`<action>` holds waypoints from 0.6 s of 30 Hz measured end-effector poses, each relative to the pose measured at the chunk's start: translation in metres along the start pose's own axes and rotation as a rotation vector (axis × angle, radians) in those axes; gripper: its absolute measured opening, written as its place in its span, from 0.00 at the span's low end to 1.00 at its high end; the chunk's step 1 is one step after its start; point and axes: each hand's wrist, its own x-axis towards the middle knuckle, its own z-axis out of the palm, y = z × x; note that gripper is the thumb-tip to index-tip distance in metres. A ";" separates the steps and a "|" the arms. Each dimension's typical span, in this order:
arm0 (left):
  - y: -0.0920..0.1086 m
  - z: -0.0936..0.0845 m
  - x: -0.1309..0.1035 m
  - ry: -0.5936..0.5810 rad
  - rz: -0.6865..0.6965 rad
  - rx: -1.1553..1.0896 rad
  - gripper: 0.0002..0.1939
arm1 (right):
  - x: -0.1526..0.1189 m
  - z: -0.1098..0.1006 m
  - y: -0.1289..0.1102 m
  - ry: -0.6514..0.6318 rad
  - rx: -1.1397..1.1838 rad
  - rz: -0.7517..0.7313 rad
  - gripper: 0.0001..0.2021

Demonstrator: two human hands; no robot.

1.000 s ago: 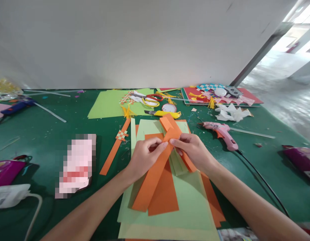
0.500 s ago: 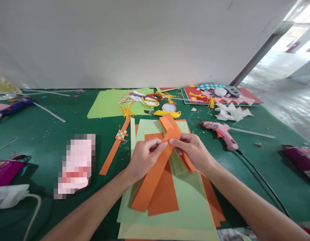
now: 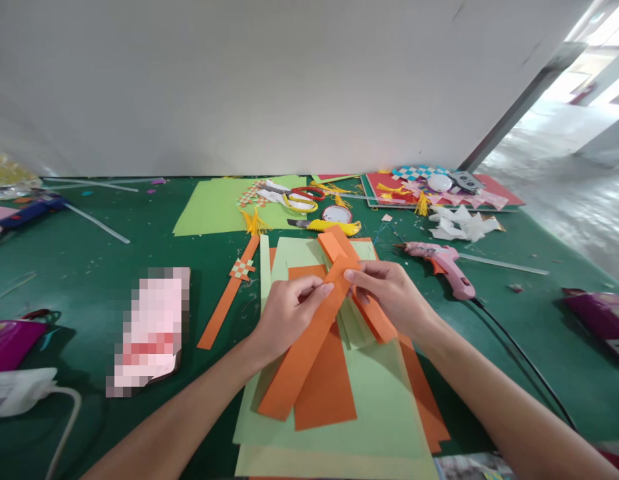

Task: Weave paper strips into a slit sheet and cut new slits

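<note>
- Orange paper strips (image 3: 309, 337), two crossed, sit over the paper stack at table centre; the left hand (image 3: 284, 317) pinches one, the right hand (image 3: 397, 297) pinches the other.
- One loose orange strip (image 3: 224, 307) lies at nine o'clock of the hands.
- Two glue guns: a pink glue gun (image 3: 442, 263) at two o'clock, a blue glue gun (image 3: 32, 210) at ten.
- One pair of scissors (image 3: 302, 198) at twelve.
- Green table (image 3: 89, 267); plain white wall (image 3: 239, 80) behind.

Green-topped table (image 3: 89, 260) against plain white wall (image 3: 269, 80); bright daylight on grey floor (image 3: 564, 193) at right.
</note>
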 end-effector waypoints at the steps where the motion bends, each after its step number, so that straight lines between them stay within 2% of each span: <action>1: 0.000 0.000 0.000 -0.003 0.000 -0.007 0.18 | 0.000 -0.002 0.000 0.002 -0.004 -0.018 0.18; 11: 0.002 0.000 0.000 -0.036 -0.012 -0.050 0.19 | 0.001 -0.006 -0.002 -0.012 -0.004 -0.022 0.16; 18: -0.001 0.000 0.002 -0.069 -0.011 -0.032 0.21 | 0.001 -0.007 0.000 0.023 0.025 -0.059 0.15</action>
